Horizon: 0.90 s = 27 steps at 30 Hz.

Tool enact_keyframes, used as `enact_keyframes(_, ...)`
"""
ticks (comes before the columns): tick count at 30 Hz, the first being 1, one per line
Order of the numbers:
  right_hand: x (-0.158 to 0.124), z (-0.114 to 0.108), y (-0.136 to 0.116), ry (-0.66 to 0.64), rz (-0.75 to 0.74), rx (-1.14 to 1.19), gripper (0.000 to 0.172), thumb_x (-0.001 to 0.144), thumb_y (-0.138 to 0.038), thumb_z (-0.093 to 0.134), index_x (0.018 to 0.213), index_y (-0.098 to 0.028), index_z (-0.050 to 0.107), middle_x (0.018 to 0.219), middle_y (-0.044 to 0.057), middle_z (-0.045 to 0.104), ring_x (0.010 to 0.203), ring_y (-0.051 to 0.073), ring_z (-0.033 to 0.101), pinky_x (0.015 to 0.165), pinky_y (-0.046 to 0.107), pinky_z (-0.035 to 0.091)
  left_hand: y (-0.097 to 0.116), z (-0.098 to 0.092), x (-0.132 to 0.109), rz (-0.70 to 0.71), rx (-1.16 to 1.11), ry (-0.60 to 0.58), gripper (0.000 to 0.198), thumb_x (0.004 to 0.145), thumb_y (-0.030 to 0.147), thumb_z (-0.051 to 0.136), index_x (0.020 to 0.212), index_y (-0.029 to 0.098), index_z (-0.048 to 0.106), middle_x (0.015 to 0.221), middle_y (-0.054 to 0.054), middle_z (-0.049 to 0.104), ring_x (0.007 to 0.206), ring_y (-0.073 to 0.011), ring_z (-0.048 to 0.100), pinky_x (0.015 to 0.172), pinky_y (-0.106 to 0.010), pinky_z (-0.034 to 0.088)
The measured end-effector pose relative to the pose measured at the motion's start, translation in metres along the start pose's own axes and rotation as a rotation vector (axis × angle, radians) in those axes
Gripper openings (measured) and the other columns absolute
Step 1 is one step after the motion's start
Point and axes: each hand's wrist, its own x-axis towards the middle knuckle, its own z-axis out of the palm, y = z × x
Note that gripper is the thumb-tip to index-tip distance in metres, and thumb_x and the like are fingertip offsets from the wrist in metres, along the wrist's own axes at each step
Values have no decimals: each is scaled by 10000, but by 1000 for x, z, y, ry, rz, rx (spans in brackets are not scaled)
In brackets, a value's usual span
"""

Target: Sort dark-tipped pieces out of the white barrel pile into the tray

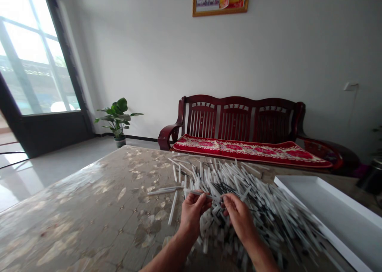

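Observation:
My left hand (193, 210) is closed in a pinch around a slim translucent plastic tube (191, 192), which lies roughly level across the fingers. Close by on its right, my right hand (238, 214) pinches at the tube's right end; whether it grips the tube itself or a small thin piece there is too fine to make out. Beneath and beyond both hands spreads a large heap of similar whitish tubes (235, 176), with dark thin pieces among them. A few loose tubes (172, 208) lie left of the heap.
The heap rests on a table with a patterned, shiny cover (113, 196). A shallow white tray (337, 200) stands at the right. Behind the table are a dark red wooden bench (235, 120) with a red cushion (250, 149) and a potted plant (119, 122). A glass door (38, 57) is at left.

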Motion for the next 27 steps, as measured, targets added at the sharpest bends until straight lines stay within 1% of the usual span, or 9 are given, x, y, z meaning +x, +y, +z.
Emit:
enact_keyframes(2,0,0,1,-24,35,-16,433,858,-580,469,727,-215,662,573,26,637,501,191,599,457,276,451,-1,0,0,-1,4,-1,522,431,381,941,781,146,631,738,-51,760,615,-140,697,593,-235,577)
enact_keyframes(4,2,-1,3,-54,32,-31,414,844,-566,497,685,-215,649,538,18,614,498,189,594,478,280,463,-1,1,0,0,9,4,527,426,383,941,779,144,631,733,-52,760,605,-140,695,587,-236,576)
enact_keyframes(8,4,-2,4,-55,-25,-19,325,772,-506,604,844,-204,701,677,38,699,609,209,646,574,292,506,-1,1,0,15,-5,8,502,432,378,939,757,142,638,718,-34,751,619,-136,695,597,-229,575)
enact_keyframes(10,4,-3,4,-26,-6,-1,373,793,-537,577,891,-200,704,715,50,714,600,209,645,536,288,490,-1,1,0,24,-6,0,478,448,374,933,747,141,642,707,-24,745,623,-131,693,600,-223,573)
enact_keyframes(14,3,-2,3,-32,92,0,525,861,-642,435,704,-200,670,572,47,659,458,176,579,455,280,426,-2,1,0,24,19,-18,457,467,366,926,746,141,644,703,-26,744,607,-132,690,590,-227,569)
enact_keyframes(17,4,-1,4,-57,93,7,492,824,-635,504,646,-199,646,526,31,630,428,163,555,438,273,400,-4,1,0,28,34,-19,464,468,370,924,759,142,644,698,-34,746,599,-139,690,585,-236,570)
enact_keyframes(20,4,1,4,-48,102,89,380,760,-568,614,779,-195,687,638,45,688,515,187,611,411,253,386,-3,2,0,35,31,-8,465,465,382,923,754,144,647,691,-27,743,598,-138,690,592,-236,573)
enact_keyframes(23,3,1,4,-36,150,170,424,757,-584,608,905,-196,692,752,69,722,565,199,635,370,233,355,-2,1,0,37,22,3,461,461,382,925,741,145,646,686,-23,739,614,-142,696,592,-230,570)
enact_keyframes(27,4,1,6,-83,201,137,490,799,-654,528,763,-186,667,627,65,684,458,170,584,339,217,286,-3,0,1,41,32,-8,455,475,385,919,746,146,644,688,-27,740,606,-140,694,592,-232,569)
